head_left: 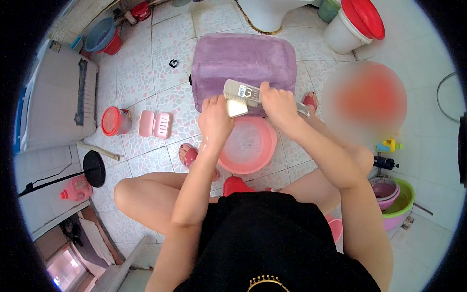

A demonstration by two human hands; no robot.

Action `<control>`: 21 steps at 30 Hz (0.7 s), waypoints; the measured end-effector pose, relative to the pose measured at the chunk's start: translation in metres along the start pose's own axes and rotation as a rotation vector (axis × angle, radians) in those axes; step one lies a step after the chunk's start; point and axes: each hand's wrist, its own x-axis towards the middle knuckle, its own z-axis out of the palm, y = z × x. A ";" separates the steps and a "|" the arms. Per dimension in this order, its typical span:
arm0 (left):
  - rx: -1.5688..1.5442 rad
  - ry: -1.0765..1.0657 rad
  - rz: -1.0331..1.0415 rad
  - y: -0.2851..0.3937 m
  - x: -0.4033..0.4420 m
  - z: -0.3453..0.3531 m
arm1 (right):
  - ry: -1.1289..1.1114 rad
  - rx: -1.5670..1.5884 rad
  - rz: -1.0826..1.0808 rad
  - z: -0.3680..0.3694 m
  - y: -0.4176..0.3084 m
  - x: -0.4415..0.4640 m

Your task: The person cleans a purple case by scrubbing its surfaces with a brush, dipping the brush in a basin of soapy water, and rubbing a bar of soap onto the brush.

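Observation:
A pale block, like a bar of soap [237,108], is gripped in my left hand [214,118]. My right hand [279,104] is closed round a grey scrubbing brush [243,91], whose bristles face down against the block. Both hands are above the near edge of a wet purple case or mat-like piece [244,58] on the floor. Just below them stands a pink basin [248,146] with cloudy water in it. An open pink soap box [162,125] lies on the tiles to the left.
A red-lidded tub [111,121] stands left of the soap box. At the back right is a white bucket [343,36] with a red lid. Stacked basins [401,197], a yellow bottle [387,145] and a dark bottle [384,162] are at the right. A pink jug [77,188] is far left.

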 end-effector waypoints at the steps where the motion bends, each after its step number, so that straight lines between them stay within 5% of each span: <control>1: 0.007 -0.021 -0.001 -0.001 -0.001 0.002 | 0.014 -0.012 0.002 0.005 0.001 0.006; 8: -0.058 -0.047 -0.027 -0.006 -0.001 0.017 | 0.177 0.137 0.258 0.033 0.012 0.021; 11: -1.023 -0.165 -0.306 -0.013 0.005 0.029 | 0.431 0.768 0.275 0.075 0.010 0.007; 14: -1.599 -0.308 -0.480 -0.013 0.006 0.023 | -0.051 1.521 0.628 0.057 -0.019 -0.029; 21: -2.339 -0.209 -0.483 -0.003 0.000 0.016 | -0.058 2.072 0.570 0.037 -0.075 -0.055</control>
